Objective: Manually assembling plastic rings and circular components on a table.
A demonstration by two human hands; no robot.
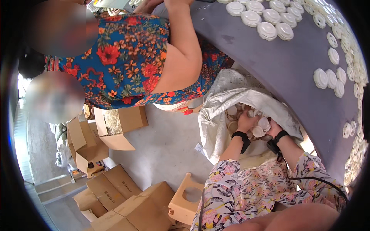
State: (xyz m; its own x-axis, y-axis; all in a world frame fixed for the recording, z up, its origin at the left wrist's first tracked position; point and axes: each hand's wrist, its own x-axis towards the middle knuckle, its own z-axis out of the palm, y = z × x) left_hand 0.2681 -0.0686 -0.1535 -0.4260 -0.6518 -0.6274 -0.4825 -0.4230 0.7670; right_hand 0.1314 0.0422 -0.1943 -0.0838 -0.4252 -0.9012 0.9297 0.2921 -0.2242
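Observation:
Both my hands reach into an open white woven sack (pixel 211 133) filled with round white plastic lids (pixel 232 110). My left hand (pixel 246 122) curls its fingers around the left side of a small bunch of lids (pixel 263 123). My right hand (pixel 274 128) closes on the same bunch from the other side. Some of my fingertips are hidden among the lids. A black band (pixel 243 141) circles my left wrist, and another band with a small device (pixel 274 146) is on my right wrist.
A grey table (pixel 269 65) curves along the right, with white lids (pixel 266 30) in groups and many more along its far edge. Another person in a floral dress (pixel 127 61) is at the upper left. Cardboard boxes (pixel 142 204) and an orange plastic stool (pixel 184 204) stand on the floor.

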